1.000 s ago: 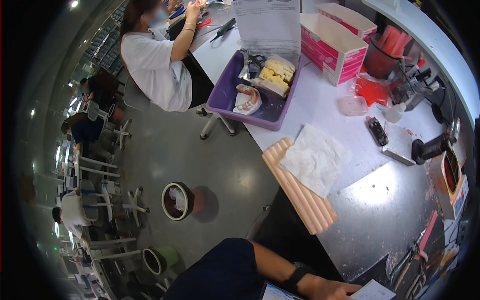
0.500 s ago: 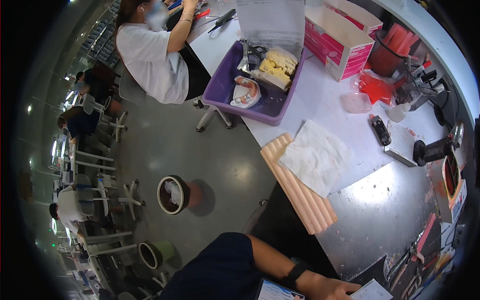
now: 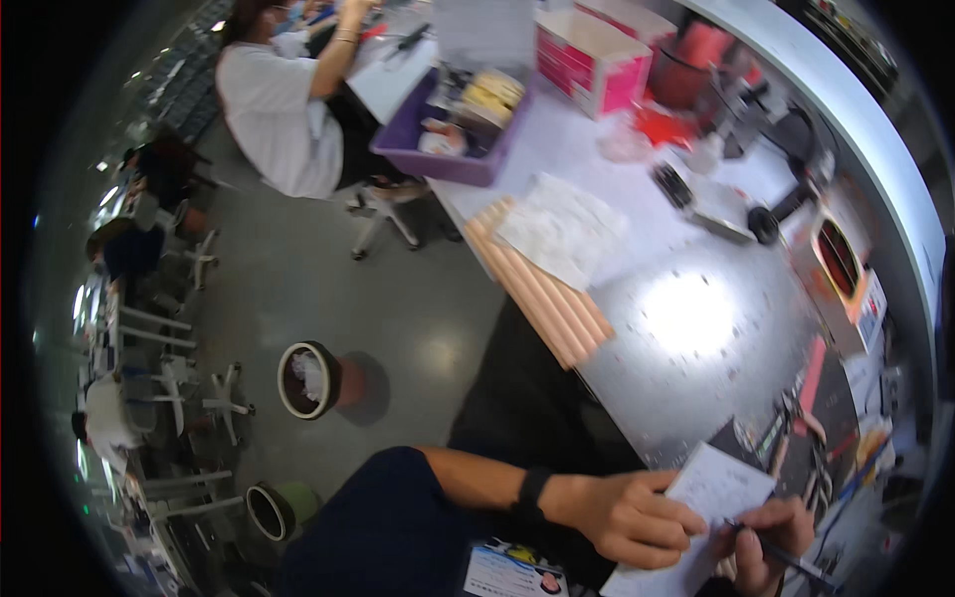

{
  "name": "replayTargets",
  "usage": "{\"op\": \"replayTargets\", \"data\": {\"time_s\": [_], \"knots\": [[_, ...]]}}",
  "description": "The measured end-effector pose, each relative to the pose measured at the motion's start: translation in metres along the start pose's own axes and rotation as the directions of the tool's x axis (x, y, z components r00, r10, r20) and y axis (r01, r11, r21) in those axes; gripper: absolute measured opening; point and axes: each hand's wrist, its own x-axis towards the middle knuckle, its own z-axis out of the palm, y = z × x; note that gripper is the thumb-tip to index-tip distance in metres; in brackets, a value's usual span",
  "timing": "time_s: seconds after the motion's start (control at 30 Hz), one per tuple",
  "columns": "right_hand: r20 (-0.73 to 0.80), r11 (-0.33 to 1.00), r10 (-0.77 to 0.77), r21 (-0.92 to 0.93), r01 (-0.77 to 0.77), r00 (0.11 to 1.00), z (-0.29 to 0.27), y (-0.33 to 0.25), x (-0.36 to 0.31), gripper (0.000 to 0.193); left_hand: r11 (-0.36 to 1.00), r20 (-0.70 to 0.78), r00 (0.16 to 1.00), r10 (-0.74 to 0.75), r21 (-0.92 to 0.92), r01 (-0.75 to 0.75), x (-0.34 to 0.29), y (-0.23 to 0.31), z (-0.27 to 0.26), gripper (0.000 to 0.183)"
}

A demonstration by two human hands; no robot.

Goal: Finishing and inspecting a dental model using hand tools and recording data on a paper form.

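Observation:
My left hand (image 3: 637,519), a dark band on its wrist, is closed on the edge of a small white notepad (image 3: 721,485) at the lower right. Faint handwriting shows on the page. My right hand (image 3: 774,542) pinches a dark pen (image 3: 811,569), its tip at the page close to my left fingertips. The notepad is held tilted beside the metal-topped part of the bench (image 3: 647,398). Part of the pad lies hidden under my left fingers.
Ridged pink wax-like strips (image 3: 542,289) lie under a white cloth (image 3: 567,229). Beyond stands a purple tray (image 3: 487,169) with dental casts. Hand tools (image 3: 786,428) lie right of the notepad. A bin (image 3: 308,378) stands on the floor; a co-worker (image 3: 274,109) sits at far left.
The view has shifted right and down, moving the bench up and left in the picture. More of the notepad and my left hand shows, and my right hand with the pen has come into view.

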Motion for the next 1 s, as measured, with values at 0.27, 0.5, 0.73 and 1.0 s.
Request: {"op": "replayTargets", "data": {"time_s": [0.27, 0.5, 0.73, 1.0], "knots": [[0.036, 1.0, -0.009, 0.029, 0.008, 0.999, -0.004, -0.005, 0.024, 0.011, 0.983, 0.123, 0.992, 0.019, 0.181, -0.041, 0.008, 0.003, -0.009, 0.015], [0.033, 0.987, -0.151, -0.048, 0.153, 0.988, -0.001, 0.005, 0.018, 0.014, 0.965, 0.126, 0.992, -0.018, 0.261, -0.015, 0.006, 0.008, -0.004, 0.019], [0.189, 0.95, -0.219, -0.181, 0.253, 0.957, -0.002, -0.001, 0.021, 0.014, 0.943, 0.109, 0.994, -0.026, 0.331, -0.011, 0.002, 0.015, 0.0, 0.019], [0.119, 0.943, -0.24, -0.206, 0.26, 0.963, 0.003, 0.0, 0.026, 0.019, 0.948, 0.184, 0.982, -0.048, 0.317, -0.013, 0.0, 0.013, -0.007, 0.021]]}}
